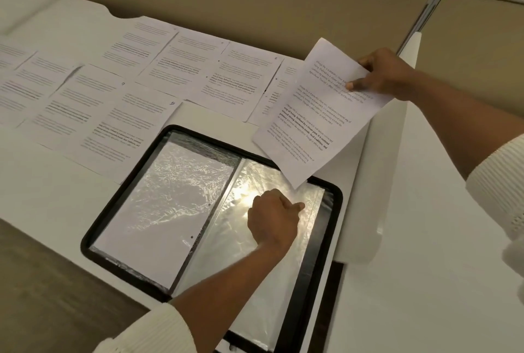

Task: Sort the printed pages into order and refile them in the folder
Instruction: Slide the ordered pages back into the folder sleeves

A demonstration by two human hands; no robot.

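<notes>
Paper: one page pinched, one folder open.

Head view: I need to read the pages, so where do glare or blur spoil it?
In the head view, glare whitens the right sleeve beside the left hand; text on the far desk pages is soft; the held page reads sharpest.
</notes>
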